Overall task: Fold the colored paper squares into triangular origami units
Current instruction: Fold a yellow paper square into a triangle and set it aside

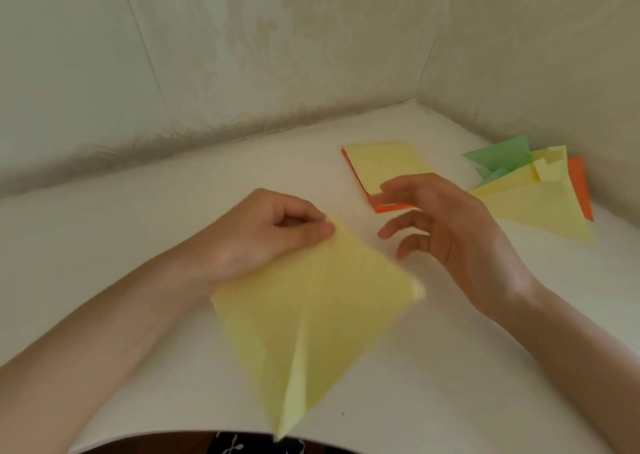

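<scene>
A white desk [138, 232] fills the lower view, set into a corner of pale patterned wall [242, 55]. The biggest thing on it is a yellow sheet [311, 315], partly folded into a kite-like shape, with a crease running from its middle down to the near tip at the desk's front edge. It is blurred, so I cannot tell whether it lies flat or is lifted.

At the far right, near the wall, sits a loose pile of folded pieces [533, 194] in green, yellow and orange, overlapping each other. Between that pile and the sheet lies a small stack of squares [384, 162], yellow on top with orange edges showing below.

The left hand [273, 232] pinches the sheet's far corner between thumb and curled fingers. The right hand [446, 225] holds nothing. Its fingers are loosely spread, with the tips over the near end of the stack; whether they touch it I cannot tell.

The paper looks light, thin and limp, so it is probably easy to crease by mistake and apt to slide on the smooth desk. It is best taken by a corner or an edge, with the other hand pressing flat beside the crease while the fold is sharpened
</scene>
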{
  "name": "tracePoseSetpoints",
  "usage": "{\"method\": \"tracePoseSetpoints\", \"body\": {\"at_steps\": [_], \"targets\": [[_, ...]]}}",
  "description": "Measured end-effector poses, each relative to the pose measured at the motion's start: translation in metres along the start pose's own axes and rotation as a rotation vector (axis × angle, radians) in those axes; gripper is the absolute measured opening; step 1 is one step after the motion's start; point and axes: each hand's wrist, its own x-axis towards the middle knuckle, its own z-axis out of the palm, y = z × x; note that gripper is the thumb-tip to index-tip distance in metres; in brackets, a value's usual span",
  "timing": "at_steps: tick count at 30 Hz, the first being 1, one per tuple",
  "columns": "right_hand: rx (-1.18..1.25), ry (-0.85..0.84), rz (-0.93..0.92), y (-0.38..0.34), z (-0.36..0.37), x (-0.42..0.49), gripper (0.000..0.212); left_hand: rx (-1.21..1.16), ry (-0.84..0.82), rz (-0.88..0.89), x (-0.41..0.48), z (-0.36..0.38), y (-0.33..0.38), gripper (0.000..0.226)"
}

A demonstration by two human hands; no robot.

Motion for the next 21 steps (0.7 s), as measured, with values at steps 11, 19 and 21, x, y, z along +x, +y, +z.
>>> {"method": "tracePoseSetpoints", "body": {"at_steps": [11, 19, 21], "targets": [[-0.772, -0.345, -0.463, 0.015, 0.002, -0.003, 0.02, 0.174, -0.019, 0.163, 0.007, -0.002, -0.006, 0.018], [-1.073, -0.299, -0.631, 0.019, -0.012, 0.004, 0.02, 0.743, 0.387, 0.517, 0.008, 0.001, -0.018, 0.029], [-1.118, -0.264, -0.65, 0.02, -0.013, 0.004, 0.021, 0.699, 0.297, 0.571, -0.002, 0.001, -0.016, 0.034]]}}
